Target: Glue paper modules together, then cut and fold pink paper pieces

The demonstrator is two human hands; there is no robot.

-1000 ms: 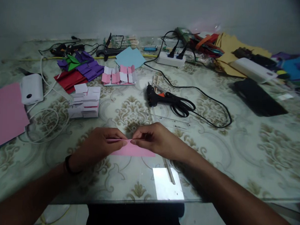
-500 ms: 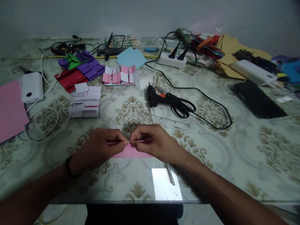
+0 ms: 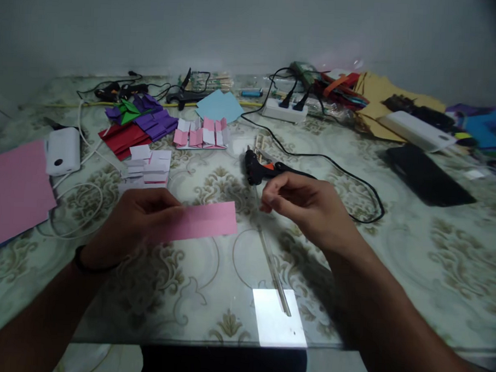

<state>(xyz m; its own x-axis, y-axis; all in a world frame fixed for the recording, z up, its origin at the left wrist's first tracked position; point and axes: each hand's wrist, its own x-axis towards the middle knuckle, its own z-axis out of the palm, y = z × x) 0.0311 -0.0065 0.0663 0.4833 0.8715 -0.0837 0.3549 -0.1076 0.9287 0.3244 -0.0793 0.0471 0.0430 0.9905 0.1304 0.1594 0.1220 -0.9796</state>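
Note:
My left hand (image 3: 150, 217) pinches the left end of a pink paper strip (image 3: 209, 220), its thumb lying over the paper. The strip stretches rightward just above the table, with a faint crease across it. To the right of the strip, my right hand (image 3: 302, 205) hovers with loosely curled fingers and nothing visible in them. Below its fingertips a slim, shiny stick (image 3: 275, 272) lies on the table. Just beyond my right hand rests a black glue gun (image 3: 254, 167), and black scissor handles behind it are partly hidden by the hand.
Folded white-and-pink paper pieces (image 3: 203, 134), white ones (image 3: 150, 168) and purple ones (image 3: 158, 124) lie beyond my left hand. Pink sheets (image 3: 15, 195) and a white device (image 3: 63, 151) are at left. A power strip (image 3: 284, 109) stands behind; a black phone (image 3: 429, 175) lies right.
My right hand has let go of the pink paper and moved right and up. My left hand has drawn left with the strip, which now shows more fully. The view has shifted slightly.

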